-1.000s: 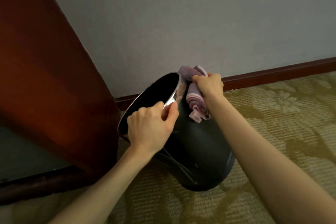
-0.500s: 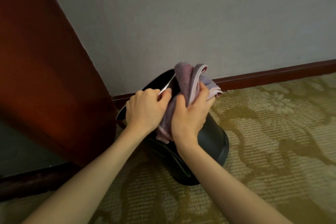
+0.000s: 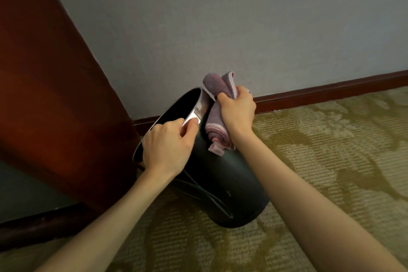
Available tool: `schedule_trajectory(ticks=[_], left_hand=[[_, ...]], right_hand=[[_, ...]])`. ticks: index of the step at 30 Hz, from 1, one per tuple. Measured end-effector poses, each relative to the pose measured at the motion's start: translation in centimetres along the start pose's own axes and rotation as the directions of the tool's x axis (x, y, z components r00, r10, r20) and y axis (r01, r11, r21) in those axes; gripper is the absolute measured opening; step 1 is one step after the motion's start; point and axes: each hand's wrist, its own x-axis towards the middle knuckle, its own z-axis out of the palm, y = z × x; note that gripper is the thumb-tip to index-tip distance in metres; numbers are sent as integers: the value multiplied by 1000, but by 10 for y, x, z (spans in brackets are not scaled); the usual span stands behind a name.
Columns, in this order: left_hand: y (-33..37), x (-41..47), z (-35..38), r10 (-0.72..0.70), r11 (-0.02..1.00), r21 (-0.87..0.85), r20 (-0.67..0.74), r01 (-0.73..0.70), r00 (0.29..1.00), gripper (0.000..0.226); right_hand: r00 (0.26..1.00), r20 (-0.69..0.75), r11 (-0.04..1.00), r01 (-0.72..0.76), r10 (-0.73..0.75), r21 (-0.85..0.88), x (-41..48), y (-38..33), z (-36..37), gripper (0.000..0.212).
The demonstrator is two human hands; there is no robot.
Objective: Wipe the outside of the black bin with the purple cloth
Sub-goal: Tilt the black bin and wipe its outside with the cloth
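Round black plastic bin (image 3: 225, 183) tilted on patterned carpet floor (image 3: 331, 161) by wall corner. Left hand (image 3: 167, 146) pinches its rim; right hand (image 3: 237, 110) grips bunched purple cloth (image 3: 217, 130) against outside. Rim grip may slip, bin tips.

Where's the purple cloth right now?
Head view, centre: the purple cloth is bunched in the right hand, against the upper outside of the tilted black bin, just right of the rim the left hand grips.
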Motion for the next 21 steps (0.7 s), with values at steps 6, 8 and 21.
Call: schedule_trajectory(ticks=[6, 8, 21], left_hand=[[-5, 4, 3, -55, 998, 29, -49, 56, 997, 56], [-7, 9, 4, -94, 995, 23, -60, 95, 994, 57], [-11, 13, 5, -224, 974, 10, -103, 226, 969, 56]], right_hand=[[999, 8, 999, 39, -39, -24, 15, 18, -3, 5], [998, -8, 996, 57, -58, -62, 15, 30, -7, 7], [982, -54, 945, -189, 181, -268, 4, 125, -68, 8]])
